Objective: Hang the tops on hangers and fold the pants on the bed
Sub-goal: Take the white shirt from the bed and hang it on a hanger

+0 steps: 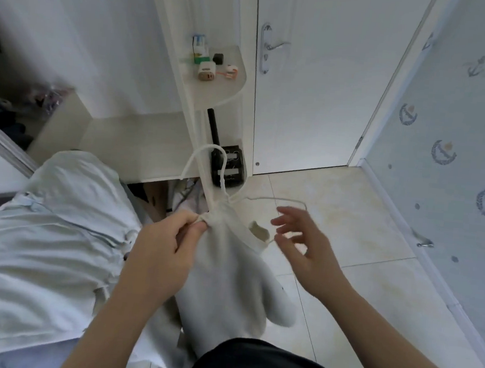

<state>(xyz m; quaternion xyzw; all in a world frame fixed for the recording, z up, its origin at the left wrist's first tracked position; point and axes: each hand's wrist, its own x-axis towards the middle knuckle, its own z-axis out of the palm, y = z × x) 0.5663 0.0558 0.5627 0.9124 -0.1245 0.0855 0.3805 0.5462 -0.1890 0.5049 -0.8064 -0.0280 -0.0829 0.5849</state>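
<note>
Left hand [164, 244]: closed, thumb and fingers pinching a bunched shoulder strap of a white sleeveless cotton top [228, 272], near centre of view. The pinch sits right at the neck of a white wire hanger [208, 163], whose hook curves up and to the far side above the hand. The hanger's thin right arm runs out to the right past the top's neckline and bends back toward the armhole.

Right hand [303, 243]: open, fingers spread and slightly curled, gripping nothing. It hovers just right of the top's neckline, fingertips near the hanger's wire arm; I cannot tell whether they touch it.

The top hangs from the left-hand pinch, its body falling toward the near side over the pale tiled floor [360, 251], lower folds bulging right. Only the left shoulder is gathered at the hanger; the right side of the neckline sags open below the wire.

Left of the hands: a bed covered in pale blue-grey crumpled cloth [42, 240], some of it with seams and a drawstring-like cord; what garment this is cannot be told.

Far centre: a white rounded corner shelf [228, 95] carrying small chargers and plugs. Below it a black rack-like object [228, 165] on a lower ledge. Far right: a white door with a silver lever handle [271, 46]. Right wall: blue wallpaper with anchor prints [456, 142].
</note>
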